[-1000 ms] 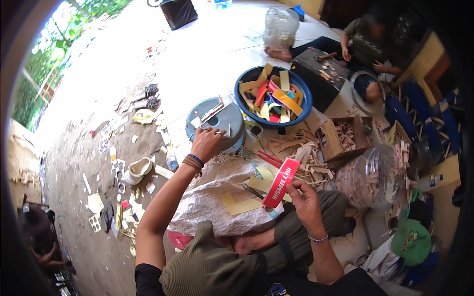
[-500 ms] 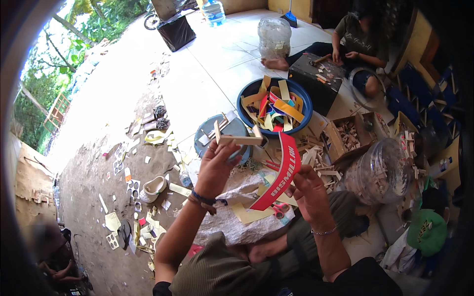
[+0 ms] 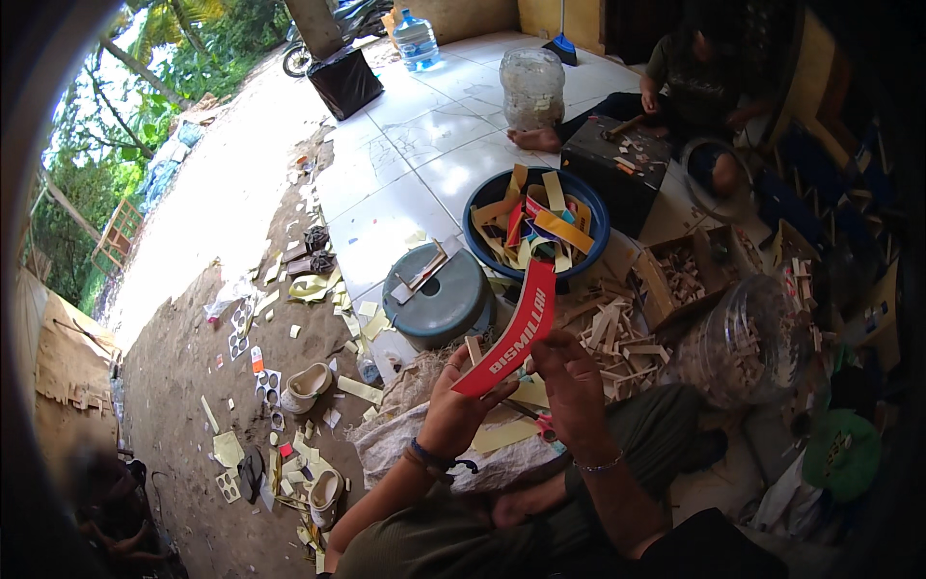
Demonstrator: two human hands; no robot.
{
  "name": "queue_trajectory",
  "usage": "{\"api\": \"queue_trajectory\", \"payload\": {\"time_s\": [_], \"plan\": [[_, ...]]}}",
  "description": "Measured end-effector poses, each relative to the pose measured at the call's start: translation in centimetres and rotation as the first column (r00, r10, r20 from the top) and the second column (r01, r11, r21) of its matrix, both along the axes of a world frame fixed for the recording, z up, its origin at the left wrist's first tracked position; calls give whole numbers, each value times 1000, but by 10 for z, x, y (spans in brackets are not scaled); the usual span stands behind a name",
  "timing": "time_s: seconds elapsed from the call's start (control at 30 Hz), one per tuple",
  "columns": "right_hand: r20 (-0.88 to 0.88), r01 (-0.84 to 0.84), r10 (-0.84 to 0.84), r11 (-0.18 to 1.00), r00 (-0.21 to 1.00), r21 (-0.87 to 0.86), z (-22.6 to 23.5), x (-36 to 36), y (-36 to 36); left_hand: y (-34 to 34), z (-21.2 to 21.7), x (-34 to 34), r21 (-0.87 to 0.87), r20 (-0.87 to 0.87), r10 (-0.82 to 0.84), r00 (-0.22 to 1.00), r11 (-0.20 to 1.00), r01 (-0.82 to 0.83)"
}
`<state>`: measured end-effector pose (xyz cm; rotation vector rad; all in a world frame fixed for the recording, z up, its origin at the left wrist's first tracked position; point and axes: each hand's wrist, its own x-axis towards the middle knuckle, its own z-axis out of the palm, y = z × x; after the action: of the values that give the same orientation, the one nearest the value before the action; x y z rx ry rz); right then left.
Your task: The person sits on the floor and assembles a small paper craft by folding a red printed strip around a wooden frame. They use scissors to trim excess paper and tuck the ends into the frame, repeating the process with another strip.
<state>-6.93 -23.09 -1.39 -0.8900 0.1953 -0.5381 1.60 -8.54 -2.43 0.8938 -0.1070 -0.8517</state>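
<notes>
A: What's in the hands rn?

B: A long red strip [image 3: 511,340] w/ white letters. The left hand [image 3: 453,410] pinches its low end, fingers closed on it. The right hand [image 3: 571,386] is closed on its side edge. The strip sticks up, tilted toward the blue tub [image 3: 482,198].

A: What could go wrong?

B: I think the strip could bend or crease, bc it's thin and only held at the bottom. The top is free and could flop. It could also slip out and land in the wood bits [image 3: 617,333] just beside the hands. Hard to find stuff there!

A: Is there room to move?

B: Not much. The grey round lid [image 3: 439,299] sits near on the left, the blue tub full of colored strips is just behind, and a big clear jar [image 3: 748,338] is close on the right. A cardboard box [image 3: 675,275] is between tub and jar. Elbows could bump them.

A: Any open spot?

B: The white tile floor [image 3: 415,145] past the tub is open. Another person [image 3: 694,87] sits far back, well apart.
</notes>
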Motion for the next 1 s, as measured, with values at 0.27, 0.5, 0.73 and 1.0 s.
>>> {"api": "queue_trajectory", "payload": {"time_s": [0.27,0.5,0.73,1.0], "plan": [[-243,-243,180,933,953,-265,14,-6,-17,26,2,19,360,813,-153,561,891,-278],[-227,-302,241,906,944,-296,9,1,-5,19,-1,4,122,502,-138,854,989,89],[-218,-308,239,874,946,-376,10,-3,-6,20,-2,3,182,465,-165,870,979,88],[-321,-376,284,885,903,-275,11,-7,-12,23,0,1,139,424,-122,897,988,68]]}}
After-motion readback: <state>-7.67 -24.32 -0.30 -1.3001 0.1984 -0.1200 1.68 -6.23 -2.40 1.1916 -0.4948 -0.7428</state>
